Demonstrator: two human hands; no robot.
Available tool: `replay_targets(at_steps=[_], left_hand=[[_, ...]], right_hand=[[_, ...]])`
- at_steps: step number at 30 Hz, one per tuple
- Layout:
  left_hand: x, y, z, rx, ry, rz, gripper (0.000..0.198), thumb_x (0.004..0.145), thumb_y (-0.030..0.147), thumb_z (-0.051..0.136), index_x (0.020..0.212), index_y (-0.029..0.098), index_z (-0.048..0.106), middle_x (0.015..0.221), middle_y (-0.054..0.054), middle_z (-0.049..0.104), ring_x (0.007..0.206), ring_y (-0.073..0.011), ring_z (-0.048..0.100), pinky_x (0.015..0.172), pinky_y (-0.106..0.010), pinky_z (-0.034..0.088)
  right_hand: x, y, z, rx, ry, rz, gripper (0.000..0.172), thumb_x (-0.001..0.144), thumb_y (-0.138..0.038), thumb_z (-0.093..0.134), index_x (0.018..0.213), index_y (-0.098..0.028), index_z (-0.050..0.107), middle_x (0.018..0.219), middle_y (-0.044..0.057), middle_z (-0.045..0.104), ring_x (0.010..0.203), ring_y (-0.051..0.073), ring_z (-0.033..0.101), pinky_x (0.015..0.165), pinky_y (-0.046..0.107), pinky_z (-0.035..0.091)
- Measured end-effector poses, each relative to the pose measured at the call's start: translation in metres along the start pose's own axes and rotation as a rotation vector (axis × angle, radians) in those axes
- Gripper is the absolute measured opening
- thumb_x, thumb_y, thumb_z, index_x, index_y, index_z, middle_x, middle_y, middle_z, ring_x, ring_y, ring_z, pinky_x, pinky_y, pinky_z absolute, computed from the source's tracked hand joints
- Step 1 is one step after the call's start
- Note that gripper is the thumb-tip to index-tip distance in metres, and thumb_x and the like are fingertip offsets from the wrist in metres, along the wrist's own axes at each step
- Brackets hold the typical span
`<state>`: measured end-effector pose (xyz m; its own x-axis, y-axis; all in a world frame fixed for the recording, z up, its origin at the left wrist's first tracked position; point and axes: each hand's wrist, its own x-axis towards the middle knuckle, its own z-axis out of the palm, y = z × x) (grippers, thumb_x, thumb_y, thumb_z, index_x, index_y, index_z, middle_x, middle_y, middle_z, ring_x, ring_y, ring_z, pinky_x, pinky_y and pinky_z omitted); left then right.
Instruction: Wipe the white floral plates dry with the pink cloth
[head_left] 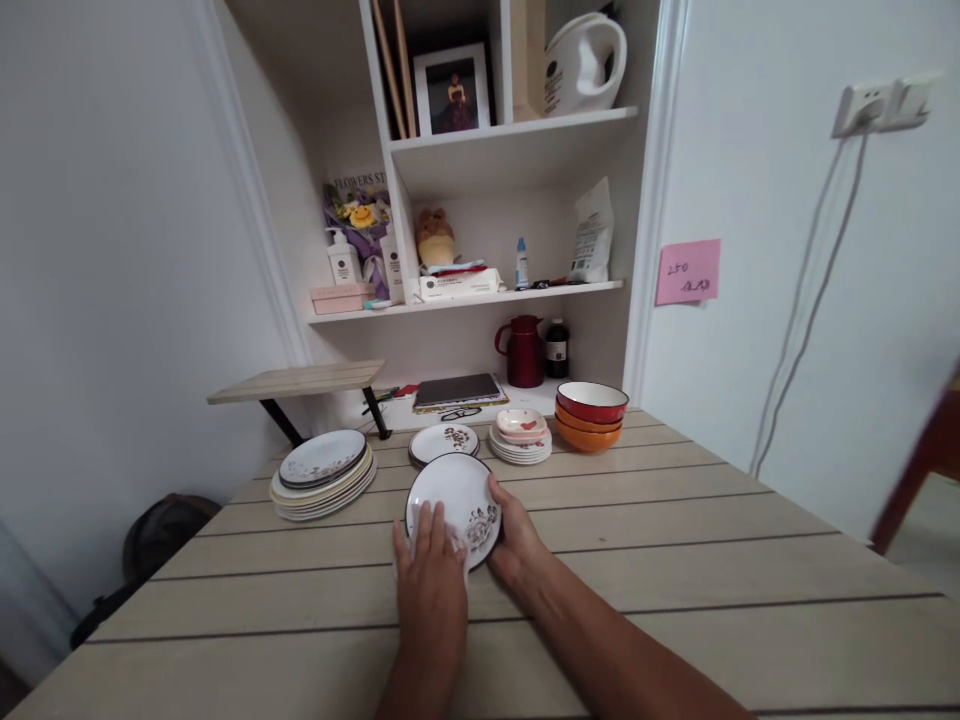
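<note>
A white plate [448, 487] with a dark rim and a brown flower print is held tilted above the table in front of me. My right hand [516, 535] grips its right edge, thumb on top and fingers underneath. My left hand [431, 570] lies over the plate's lower left part, pressing a thin white tissue [454, 540] against its face; most of the tissue is hidden under the fingers. Just behind the held plate, similar small plates [442, 442] sit in a short stack.
On the slatted table [675, 560] stand a tall plate stack [324, 475] at left, small dishes [520, 440] on white plates, and nested red and orange bowls [591, 415]. A small wooden riser [300, 380] stands at back left. Behind are a dark red jug [523, 352] and shelves.
</note>
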<state>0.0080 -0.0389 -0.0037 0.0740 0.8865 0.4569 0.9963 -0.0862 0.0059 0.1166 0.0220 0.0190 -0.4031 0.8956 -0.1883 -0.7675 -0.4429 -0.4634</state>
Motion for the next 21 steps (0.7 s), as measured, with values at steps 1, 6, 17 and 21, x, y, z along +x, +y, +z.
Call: replay_targets(at_steps=[1, 6, 17, 21], left_hand=[[0.0, 0.001, 0.0, -0.01, -0.001, -0.003, 0.037, 0.09, 0.017, 0.038, 0.119, 0.022, 0.061, 0.144, -0.005, 0.044, 0.137, -0.024, 0.031, 0.114, -0.056, 0.015], [0.017, -0.002, -0.001, -0.032, 0.039, -0.04, 0.043, 0.09, 0.02, 0.039, 0.131, 0.02, 0.05, 0.147, -0.008, 0.039, 0.138, -0.0251, 0.03, 0.111, -0.057, 0.021], [0.04, -0.013, -0.011, -0.276, -0.045, -0.129, 0.044, 0.093, 0.037, 0.034, 0.133, 0.026, 0.047, 0.146, -0.009, 0.04, 0.137, -0.0263, 0.033, 0.108, -0.057, 0.027], [0.038, -0.033, -0.017, -0.452, -0.105, -0.148, 0.046, 0.093, 0.039, 0.031, 0.131, 0.022, 0.05, 0.147, -0.01, 0.04, 0.136, -0.0197, 0.035, 0.107, -0.036, 0.037]], right_hand=[[-0.001, -0.001, 0.0, -0.002, -0.008, 0.007, 0.055, 0.089, -0.046, 0.045, 0.122, -0.003, 0.054, 0.102, 0.018, 0.071, 0.098, 0.025, 0.067, 0.092, 0.04, 0.047], [-0.007, 0.0, 0.007, -0.004, -0.037, 0.019, 0.055, 0.091, -0.045, 0.042, 0.125, -0.003, 0.052, 0.106, 0.017, 0.07, 0.099, 0.023, 0.066, 0.093, 0.037, 0.047], [-0.007, 0.003, 0.006, 0.028, 0.006, 0.056, 0.051, 0.091, -0.043, 0.039, 0.122, -0.006, 0.055, 0.103, 0.015, 0.071, 0.097, 0.024, 0.067, 0.091, 0.039, 0.048], [0.0, -0.002, 0.002, 0.05, 0.121, 0.012, 0.043, 0.091, -0.044, 0.042, 0.114, -0.012, 0.059, 0.086, 0.009, 0.074, 0.083, 0.024, 0.069, 0.084, 0.043, 0.05]])
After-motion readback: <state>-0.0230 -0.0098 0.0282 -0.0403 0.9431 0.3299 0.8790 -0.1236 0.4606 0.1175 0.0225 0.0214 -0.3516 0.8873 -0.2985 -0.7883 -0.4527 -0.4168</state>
